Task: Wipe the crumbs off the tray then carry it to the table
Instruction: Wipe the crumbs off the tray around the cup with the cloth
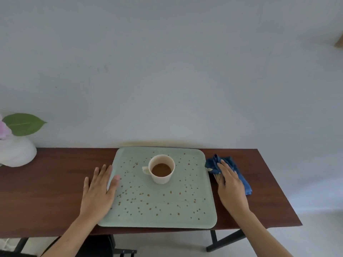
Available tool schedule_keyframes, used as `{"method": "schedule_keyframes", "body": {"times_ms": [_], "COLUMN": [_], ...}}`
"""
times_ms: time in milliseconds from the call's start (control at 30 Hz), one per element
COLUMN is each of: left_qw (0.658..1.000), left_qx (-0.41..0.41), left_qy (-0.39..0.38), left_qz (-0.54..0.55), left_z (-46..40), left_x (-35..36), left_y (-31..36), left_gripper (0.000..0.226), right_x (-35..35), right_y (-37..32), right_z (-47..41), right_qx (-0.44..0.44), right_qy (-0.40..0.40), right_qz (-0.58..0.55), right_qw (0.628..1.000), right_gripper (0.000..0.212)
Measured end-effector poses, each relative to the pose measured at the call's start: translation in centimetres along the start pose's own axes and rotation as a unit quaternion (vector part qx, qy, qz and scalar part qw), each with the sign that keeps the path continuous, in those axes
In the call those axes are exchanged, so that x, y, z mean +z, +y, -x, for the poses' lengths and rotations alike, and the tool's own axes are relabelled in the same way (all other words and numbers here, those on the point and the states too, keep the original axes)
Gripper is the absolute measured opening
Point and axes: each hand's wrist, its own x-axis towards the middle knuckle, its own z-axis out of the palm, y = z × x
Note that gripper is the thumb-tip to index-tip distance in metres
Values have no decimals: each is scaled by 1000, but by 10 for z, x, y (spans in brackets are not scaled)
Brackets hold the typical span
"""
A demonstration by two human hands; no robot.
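A pale green tray (200, 212) lies on the dark wooden table (55, 191), scattered with many brown crumbs (141, 199). A cream cup (163, 179) holding brown drink stands on the tray's far middle. My left hand (99, 190) rests flat on the table, fingers spread, its thumb over the tray's left edge. My right hand (231, 184) lies flat, fingers extended, on top of a crumpled blue cloth (215, 162) just right of the tray. The hand covers part of the cloth.
A white vase (16, 154) with a green leaf and pink flower stands at the table's far left. A plain wall rises right behind the table. The table's right end (278, 190) lies just beyond the cloth. Black table legs show below.
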Motion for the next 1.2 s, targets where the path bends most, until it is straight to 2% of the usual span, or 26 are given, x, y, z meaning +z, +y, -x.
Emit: {"method": "schedule_keyframes", "body": {"times_ms": [200, 400, 500, 600, 667, 733, 833, 867, 967, 1067, 1133, 1200], "left_qw": [1000, 1000, 999, 999, 999, 1000, 999, 998, 993, 990, 991, 991], "left_qx": [-1, -2, -2, -2, 0, 4, 37, 55, 86, 87, 84, 84], "left_qy": [10, 24, 22, 19, 16, 5, -17, -27, -45, -48, -40, -36], "left_qz": [1, 16, 32, 39, 29, 16, -13, -28, -65, -97, -99, -98], "left_z": [0, 0, -1, -10, -18, -25, -35, -38, -43, -42, -41, -41], "left_x": [0, -3, -6, -8, -8, -9, -11, -12, -11, -8, -7, -7], "left_y": [-1, 0, 1, -1, -4, -8, -15, -17, -23, -24, -24, -26], "left_gripper": [85, 86, 87, 89, 87, 82, 69, 68, 66, 64, 62, 60], "right_x": [22, 21, 11, -6, -12, -3, 29, 36, 37, 28, 29, 31], "right_y": [-42, -39, -36, -44, -62, -82, -97, -96, -76, -67, -69, -78], "right_z": [42, 77, 80, 79, 80, 85, 94, 96, 102, 108, 104, 97], "right_qx": [-83, -176, -167, -119, -92, -48, 7, 1, -54, -98, -101, -63], "right_qy": [-58, -123, -184, -251, -237, -200, -189, -183, -175, -200, -206, -212], "right_qz": [-18, -21, -35, -26, 10, 125, 244, 264, 300, 312, 308, 287], "right_qw": [995, 976, 968, 960, 967, 971, 951, 947, 936, 924, 923, 932], "right_gripper": [46, 52, 55, 54, 51, 48, 72, 75, 58, 61, 62, 64]}}
